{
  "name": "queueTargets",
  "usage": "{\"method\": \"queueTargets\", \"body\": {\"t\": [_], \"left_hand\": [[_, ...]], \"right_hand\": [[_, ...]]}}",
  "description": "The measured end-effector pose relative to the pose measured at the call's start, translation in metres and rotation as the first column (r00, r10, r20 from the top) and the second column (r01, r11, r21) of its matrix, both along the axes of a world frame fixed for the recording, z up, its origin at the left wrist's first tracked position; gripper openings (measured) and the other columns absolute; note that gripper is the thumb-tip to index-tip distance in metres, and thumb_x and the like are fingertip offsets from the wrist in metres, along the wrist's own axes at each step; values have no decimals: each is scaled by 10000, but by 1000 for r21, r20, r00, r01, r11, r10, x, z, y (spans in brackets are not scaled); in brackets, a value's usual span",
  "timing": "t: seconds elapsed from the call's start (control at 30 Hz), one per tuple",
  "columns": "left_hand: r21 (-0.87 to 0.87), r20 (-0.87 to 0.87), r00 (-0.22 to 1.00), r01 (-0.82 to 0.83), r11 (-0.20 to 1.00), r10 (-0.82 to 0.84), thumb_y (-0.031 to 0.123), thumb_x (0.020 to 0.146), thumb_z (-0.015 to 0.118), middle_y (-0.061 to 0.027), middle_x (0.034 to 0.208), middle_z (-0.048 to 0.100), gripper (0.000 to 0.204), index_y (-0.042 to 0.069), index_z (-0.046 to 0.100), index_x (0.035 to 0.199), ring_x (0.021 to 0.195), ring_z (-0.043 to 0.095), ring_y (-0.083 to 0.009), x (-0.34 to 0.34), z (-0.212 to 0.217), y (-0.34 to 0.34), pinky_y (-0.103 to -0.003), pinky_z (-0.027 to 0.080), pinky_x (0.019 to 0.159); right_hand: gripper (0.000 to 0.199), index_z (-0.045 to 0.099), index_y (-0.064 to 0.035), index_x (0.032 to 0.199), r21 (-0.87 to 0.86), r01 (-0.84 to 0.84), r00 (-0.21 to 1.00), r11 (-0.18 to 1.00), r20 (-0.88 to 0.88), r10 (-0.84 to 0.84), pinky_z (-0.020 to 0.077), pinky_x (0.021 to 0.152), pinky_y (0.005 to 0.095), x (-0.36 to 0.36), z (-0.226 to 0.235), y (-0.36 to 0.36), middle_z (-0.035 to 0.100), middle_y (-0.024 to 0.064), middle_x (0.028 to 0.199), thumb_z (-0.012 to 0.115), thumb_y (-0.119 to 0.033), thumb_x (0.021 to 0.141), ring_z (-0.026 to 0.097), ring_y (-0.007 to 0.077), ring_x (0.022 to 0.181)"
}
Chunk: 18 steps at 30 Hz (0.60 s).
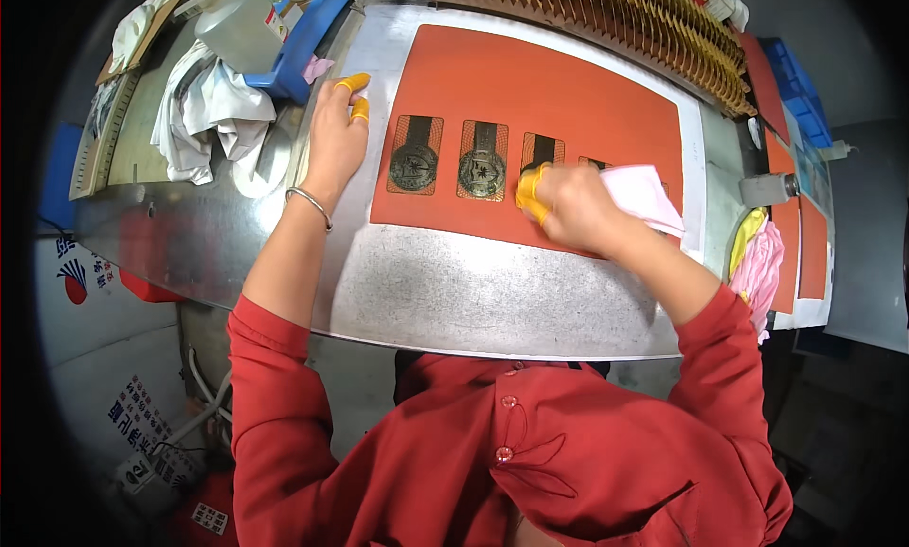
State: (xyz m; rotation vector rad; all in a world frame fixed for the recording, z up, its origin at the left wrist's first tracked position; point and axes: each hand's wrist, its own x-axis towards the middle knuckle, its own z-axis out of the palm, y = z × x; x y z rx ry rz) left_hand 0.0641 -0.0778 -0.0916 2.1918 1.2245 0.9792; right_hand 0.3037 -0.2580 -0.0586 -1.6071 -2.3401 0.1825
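Sheet (540,73), flat orange-red, bears dark medallion panels (483,161); right fingers (532,198) grip pale-pink cloth (646,195), left fingers (354,82) slightly parted.

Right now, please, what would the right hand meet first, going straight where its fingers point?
Probably the second dark panel from the left on the orange sheet, though the height of the right hand is unclear.

The metal table (492,291) bears an orange sheet (540,78), seemingly on a white backing (694,173).
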Motion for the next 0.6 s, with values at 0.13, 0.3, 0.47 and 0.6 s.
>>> {"method": "queueTargets", "body": {"t": [0.13,0.3,0.47,0.6], "left_hand": [[58,11,1000,4,998,-5,-19,790,510,-133,1008,526,271,-6,570,1054,918,534,-263,0,-4,3,-338,425,826],[45,88,996,-7,999,3,-30,790,526,-114,972,553,294,2,563,1081,886,551,-227,-3,6,-5,-307,445,783],[215,315,933,107,971,-173,-41,795,532,-69,957,596,304,18,566,1092,823,556,-146,-18,50,-18,-237,430,726],[498,322,942,-82,863,-96,-15,811,547,-79,980,584,281,1,564,1091,868,550,-163,-54,90,-20,-251,421,730]], "right_hand": [[43,561,-31,673,-107,-31,999,994,-32,28,443,517,406,-8,14,-32,529,131,599,592,-41,644,561,306,580],[49,600,-31,788,-47,116,970,992,-210,-123,450,529,334,11,60,-30,572,104,650,608,-64,752,560,237,566],[112,594,3,821,-329,292,736,898,-523,-431,426,499,260,11,109,-2,532,14,642,540,-87,858,457,71,533],[131,583,-13,823,-208,155,589,966,-766,-259,312,456,185,-5,135,36,489,-20,635,525,-117,878,380,37,512]]}}
